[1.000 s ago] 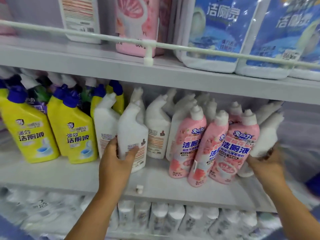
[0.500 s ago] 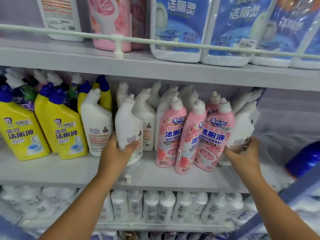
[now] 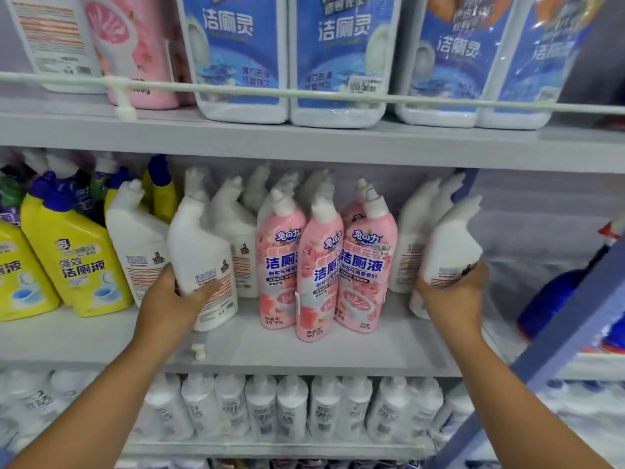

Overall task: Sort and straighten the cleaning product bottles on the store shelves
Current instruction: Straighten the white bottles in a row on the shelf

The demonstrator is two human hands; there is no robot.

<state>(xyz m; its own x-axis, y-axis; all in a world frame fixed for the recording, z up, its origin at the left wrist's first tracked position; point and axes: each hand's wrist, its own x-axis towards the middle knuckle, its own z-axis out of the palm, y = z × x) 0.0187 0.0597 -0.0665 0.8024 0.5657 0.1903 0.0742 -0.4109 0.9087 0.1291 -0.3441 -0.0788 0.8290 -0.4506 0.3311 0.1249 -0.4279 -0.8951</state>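
While gripped low on the middle shelf (image 3: 101, 343): two white bottles upright, necks angled; left one (image 3: 203, 262) wrapped by left hand (image 3: 176, 299), right one (image 3: 449, 252) cupped by right hand (image 3: 453, 296). Between them, just beside each: three pink bottles (image 3: 318, 265) in front. Leftward: about three yellow bottles (image 3: 77, 258).

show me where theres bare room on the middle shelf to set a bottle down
Two free patches: the front strip of the middle shelf ahead of the pink bottles, between the left hand and right hand; and the far right end beyond the white bottle in the right hand. Left of the pink bottles, white and yellow bottles stand crowded.
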